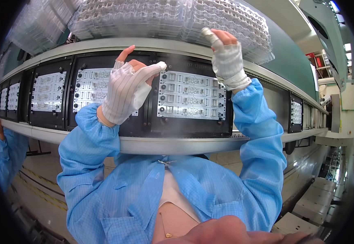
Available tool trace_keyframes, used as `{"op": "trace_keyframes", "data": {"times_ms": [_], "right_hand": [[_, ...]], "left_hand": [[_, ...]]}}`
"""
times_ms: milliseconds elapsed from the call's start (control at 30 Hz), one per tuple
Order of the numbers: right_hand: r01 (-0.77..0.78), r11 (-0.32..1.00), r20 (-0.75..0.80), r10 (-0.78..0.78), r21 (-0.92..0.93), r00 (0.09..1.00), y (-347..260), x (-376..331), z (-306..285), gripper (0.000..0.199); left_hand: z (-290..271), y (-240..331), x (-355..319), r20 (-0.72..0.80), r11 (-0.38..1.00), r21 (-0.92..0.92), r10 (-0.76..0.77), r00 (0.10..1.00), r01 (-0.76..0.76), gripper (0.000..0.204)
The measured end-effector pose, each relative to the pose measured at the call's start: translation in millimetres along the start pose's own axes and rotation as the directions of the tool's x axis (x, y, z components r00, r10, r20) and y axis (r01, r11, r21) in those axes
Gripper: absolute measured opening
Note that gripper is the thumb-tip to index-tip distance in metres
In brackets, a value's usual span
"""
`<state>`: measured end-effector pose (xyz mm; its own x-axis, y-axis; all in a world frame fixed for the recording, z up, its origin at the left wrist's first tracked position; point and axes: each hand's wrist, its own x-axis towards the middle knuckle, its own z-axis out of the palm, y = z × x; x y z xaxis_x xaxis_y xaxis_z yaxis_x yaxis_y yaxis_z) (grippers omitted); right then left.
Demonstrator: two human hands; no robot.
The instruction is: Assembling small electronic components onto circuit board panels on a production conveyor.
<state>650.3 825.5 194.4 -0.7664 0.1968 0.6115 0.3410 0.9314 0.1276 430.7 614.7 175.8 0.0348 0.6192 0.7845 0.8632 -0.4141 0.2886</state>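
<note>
The white board (191, 95) lies flat in its black frame (193, 129). At its left, the left hand (130, 87) has bent fingers; the right hand (227, 61), curled, is by the far trays (132, 20). I can't tell if either grips anything. Best touch the board softly.

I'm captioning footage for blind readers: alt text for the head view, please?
A person's white-gloved left hand is near a corner of a white circuit-board panel in a black frame; the right hand, also gloved, is by stacked clear plastic trays.
</note>
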Motion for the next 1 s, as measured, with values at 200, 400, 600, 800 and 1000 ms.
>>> {"op": "trace_keyframes", "data": {"times_ms": [200,400,600,800,1000], "right_hand": [[0.053,0.993,0.226,-0.028,-0.105,0.974,-27.8,-35.0,10.0,0.066],[-0.045,0.997,-0.051,0.042,-0.066,0.998,-34.1,-45.0,-3.0,0.065],[-0.019,0.997,0.033,0.022,-0.071,0.999,-45.7,-44.6,-10.4,0.068],[-0.027,0.997,0.174,0.039,-0.067,0.984,-73.4,-79.3,-1.1,0.066],[-0.419,0.896,0.046,0.417,0.146,0.908,-70.7,-48.3,-20.3,0.073]], "left_hand": [[0.8,1.4,-3.6,0.022,0.999,-0.044,-0.019,1.000,0.020,0.035],[3.0,1.6,-11.5,0.011,0.999,-0.047,0.019,1.000,-0.019,0.035],[9.0,-9.0,-17.1,0.008,0.998,-0.066,0.013,1.000,-0.012,0.033],[7.7,-11.0,-20.0,-0.001,0.999,-0.025,0.033,0.999,-0.033,0.033],[4.1,-9.0,-20.1,-0.087,0.999,0.014,0.052,0.995,-0.051,0.036]]}}
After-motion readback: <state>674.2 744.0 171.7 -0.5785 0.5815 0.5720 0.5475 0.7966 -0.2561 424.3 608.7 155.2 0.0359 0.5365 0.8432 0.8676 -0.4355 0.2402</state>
